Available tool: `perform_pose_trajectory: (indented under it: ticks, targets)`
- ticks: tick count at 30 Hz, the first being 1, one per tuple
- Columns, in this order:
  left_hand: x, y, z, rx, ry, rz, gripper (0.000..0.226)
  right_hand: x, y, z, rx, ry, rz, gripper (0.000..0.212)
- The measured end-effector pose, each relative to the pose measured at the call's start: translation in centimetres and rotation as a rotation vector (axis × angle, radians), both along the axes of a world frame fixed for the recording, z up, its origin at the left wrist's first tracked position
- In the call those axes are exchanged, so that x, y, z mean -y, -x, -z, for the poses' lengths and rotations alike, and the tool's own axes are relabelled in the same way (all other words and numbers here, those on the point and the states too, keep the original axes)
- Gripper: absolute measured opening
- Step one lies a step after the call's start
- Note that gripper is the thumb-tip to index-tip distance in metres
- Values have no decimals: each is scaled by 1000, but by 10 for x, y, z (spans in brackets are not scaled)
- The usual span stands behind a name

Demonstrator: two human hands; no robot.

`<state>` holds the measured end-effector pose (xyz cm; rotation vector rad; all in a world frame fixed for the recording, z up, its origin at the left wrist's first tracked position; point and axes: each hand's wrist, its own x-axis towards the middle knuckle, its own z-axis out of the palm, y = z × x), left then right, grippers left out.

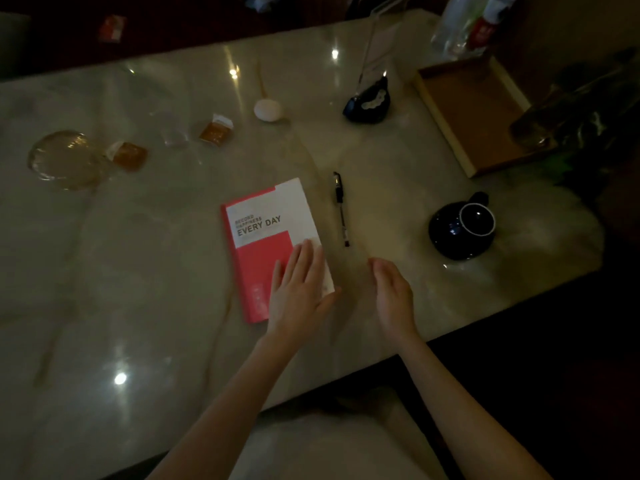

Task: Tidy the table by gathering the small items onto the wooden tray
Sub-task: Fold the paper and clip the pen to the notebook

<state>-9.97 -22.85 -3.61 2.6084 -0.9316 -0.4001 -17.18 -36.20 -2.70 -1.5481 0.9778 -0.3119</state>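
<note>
Left hand [300, 287]: I see it flat on the red notebook [268, 237], fingers spread, gripping nothing.
Right hand [393, 296]: open, empty, above the table [138, 271].
Pen [341, 207]: just beside notebook.
Wooden tray [474, 112]: well apart.

Looks like a dim home or guest room: glossy marble worktop [138, 271], dark cup [477, 220] on its saucer [446, 237], sachets [216, 131], notebook [273, 244].

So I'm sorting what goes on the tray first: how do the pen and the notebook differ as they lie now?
The pen is thin, black and lies untouched; the notebook is broad, flat, red and white, with the left hand resting on its near corner. The pen lies nearer the tray than the notebook does. Both lie flat on the table, side by side and roughly parallel, outside the tray.
</note>
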Motion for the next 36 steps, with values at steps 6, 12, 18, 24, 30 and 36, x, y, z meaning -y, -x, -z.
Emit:
perform_pose_trajectory:
  ticks: [6, 12, 18, 24, 30, 36]
  targets:
    - [7, 7, 28, 57, -84, 12, 72, 9, 4, 4, -81, 160, -185, 32]
    - [8, 9, 27, 86, -146, 11, 74, 12, 8, 11, -98, 326, -317, 31]
    - [8, 4, 17, 34, -120, 36, 80, 27, -18, 12, -154, 446, -350, 22]
    - [9, -25, -12, -58, 20, -43, 48, 63, -76, 3, -395, 403, -452, 32]
    - [0, -73, -6, 92, 84, -226, 31, 75, -125, -11, -486, 526, -580, 27]
    - [-17, -89, 22, 94, -117, -235, 65, 70, -155, -16, -504, 751, -661, 31]
